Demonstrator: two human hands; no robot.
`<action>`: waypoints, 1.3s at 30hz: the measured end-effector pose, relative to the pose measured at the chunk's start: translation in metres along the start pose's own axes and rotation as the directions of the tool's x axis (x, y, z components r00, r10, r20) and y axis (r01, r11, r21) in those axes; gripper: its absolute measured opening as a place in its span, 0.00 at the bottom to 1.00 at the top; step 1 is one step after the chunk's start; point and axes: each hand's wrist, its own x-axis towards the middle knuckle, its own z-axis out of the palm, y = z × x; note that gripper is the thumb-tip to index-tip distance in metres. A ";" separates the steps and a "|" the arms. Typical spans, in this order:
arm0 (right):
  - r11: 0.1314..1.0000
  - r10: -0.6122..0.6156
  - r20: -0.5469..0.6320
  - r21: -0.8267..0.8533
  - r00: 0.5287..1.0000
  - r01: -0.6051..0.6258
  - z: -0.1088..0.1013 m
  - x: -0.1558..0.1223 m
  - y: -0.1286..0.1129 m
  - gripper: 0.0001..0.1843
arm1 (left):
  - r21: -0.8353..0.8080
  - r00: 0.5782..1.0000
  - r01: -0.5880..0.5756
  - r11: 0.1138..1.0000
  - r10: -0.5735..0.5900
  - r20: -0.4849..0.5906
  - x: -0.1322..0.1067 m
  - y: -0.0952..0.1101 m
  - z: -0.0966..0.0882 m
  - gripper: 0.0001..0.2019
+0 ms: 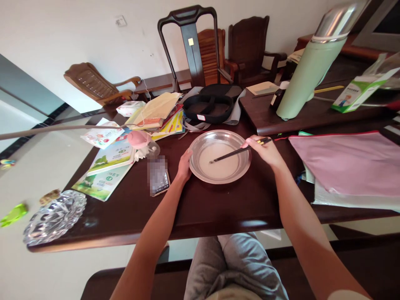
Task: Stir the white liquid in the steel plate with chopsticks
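Now the bowl [246, 160] sits on the counter [218, 208], the left hand [185, 165] holding its left side, while the right hand [261, 149] pinches chopsticks [231, 154] that lean in over its right rim.

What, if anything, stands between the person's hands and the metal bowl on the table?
Nothing visible blocks either. The left hand is at the left rim of the metal bowl; between the right hand and the bowl are only the black chopsticks it holds.
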 end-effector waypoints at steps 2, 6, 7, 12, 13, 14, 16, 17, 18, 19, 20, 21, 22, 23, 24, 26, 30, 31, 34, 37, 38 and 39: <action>0.999 -0.017 -0.035 -0.030 0.999 0.016 -0.001 0.000 0.001 0.31 | 0.000 1.000 -0.003 1.000 0.003 -0.001 0.000 0.000 0.000 0.25; 1.000 -0.010 -0.283 -0.026 0.959 0.003 -0.013 0.000 0.009 0.30 | 0.008 1.000 0.012 1.000 -0.012 -0.011 -0.001 0.001 0.001 0.24; 1.000 -0.002 -0.306 -0.012 0.952 -0.001 -0.014 0.000 0.009 0.31 | 0.011 1.000 0.014 1.000 -0.014 -0.013 -0.001 0.001 0.001 0.24; 1.000 0.008 -0.100 0.001 0.995 -0.008 -0.003 -0.001 0.001 0.32 | 0.028 1.000 0.005 1.000 -0.005 -0.013 -0.001 0.001 0.000 0.25; 1.000 -0.003 -0.060 -0.011 0.998 0.002 0.000 -0.001 0.000 0.32 | 0.025 1.000 0.004 1.000 -0.003 -0.010 0.000 0.001 0.000 0.26; 1.000 -0.014 -0.045 -0.022 0.999 0.013 0.001 -0.001 -0.001 0.32 | 0.019 1.000 0.003 1.000 -0.003 -0.009 0.000 0.001 0.000 0.26; 0.999 -0.022 -0.095 -0.042 0.995 0.019 -0.001 0.000 0.001 0.30 | 0.006 1.000 0.005 1.000 -0.005 -0.014 -0.001 0.001 0.001 0.26; 0.999 -0.022 -0.157 -0.047 0.987 0.014 -0.004 0.000 0.003 0.30 | 0.003 1.000 0.007 1.000 -0.007 -0.019 -0.001 0.001 0.001 0.25; 0.999 -0.018 -0.221 -0.046 0.975 0.009 -0.007 0.000 0.005 0.30 | 0.004 1.000 0.008 1.000 -0.008 -0.023 -0.001 0.001 0.001 0.25; 0.999 -0.014 -0.273 -0.039 0.962 0.003 -0.010 0.000 0.007 0.30 | 0.006 1.000 0.008 1.000 -0.008 -0.025 -0.001 0.001 0.001 0.24; 1.000 -0.008 -0.304 -0.028 0.953 -0.001 -0.012 0.000 0.007 0.31 | 0.009 1.000 0.008 1.000 -0.008 -0.023 -0.001 0.001 0.001 0.24; 1.000 0.000 -0.307 -0.015 0.952 -0.005 -0.013 0.000 0.007 0.32 | 0.011 1.000 0.009 1.000 -0.008 -0.020 -0.002 0.001 0.001 0.23; 1.000 0.011 -0.280 -0.001 0.960 -0.012 -0.012 -0.001 0.006 0.32 | 0.012 1.000 0.009 1.000 -0.009 -0.017 -0.002 0.001 0.001 0.24; 1.000 0.022 -0.223 0.009 0.975 -0.021 -0.009 -0.001 0.004 0.33 | 0.012 1.000 0.009 1.000 -0.009 -0.014 -0.002 0.001 0.001 0.24; 1.000 0.030 -0.151 0.014 0.988 -0.028 -0.006 -0.001 0.001 0.32 | 0.013 1.000 0.008 1.000 -0.008 -0.012 -0.002 0.001 0.001 0.24; 1.000 0.025 -0.025 0.005 0.999 -0.025 0.000 -0.001 -0.003 0.32 | 0.015 1.000 0.002 1.000 -0.002 -0.010 -0.001 0.001 0.001 0.24; 0.999 -0.010 -0.106 -0.036 0.994 0.006 -0.003 0.001 0.001 0.31 | 0.011 1.000 -0.008 1.000 0.008 -0.007 -0.001 0.001 0.001 0.25; 0.999 -0.010 -0.175 -0.036 0.985 0.004 -0.006 0.001 0.004 0.31 | 0.010 1.000 -0.008 1.000 0.008 -0.008 -0.001 0.001 0.001 0.26; 1.000 0.011 -0.285 -0.008 0.958 -0.014 -0.013 0.001 0.008 0.32 | 0.020 1.000 -0.003 1.000 0.003 -0.007 -0.001 0.001 0.000 0.26; 0.999 0.039 -0.154 0.014 0.987 -0.038 -0.007 0.000 0.003 0.33 | 0.027 1.000 0.001 1.000 -0.001 -0.003 -0.002 0.001 0.001 0.26; 0.999 0.040 -0.089 0.011 0.995 -0.040 -0.003 -0.001 0.000 0.32 | 0.025 1.000 0.000 1.000 0.000 -0.004 -0.002 0.002 0.001 0.26; 0.999 0.033 -0.036 0.003 0.999 -0.033 0.000 -0.001 -0.002 0.32 | 0.023 1.000 -0.002 1.000 0.002 -0.005 -0.002 0.002 0.001 0.26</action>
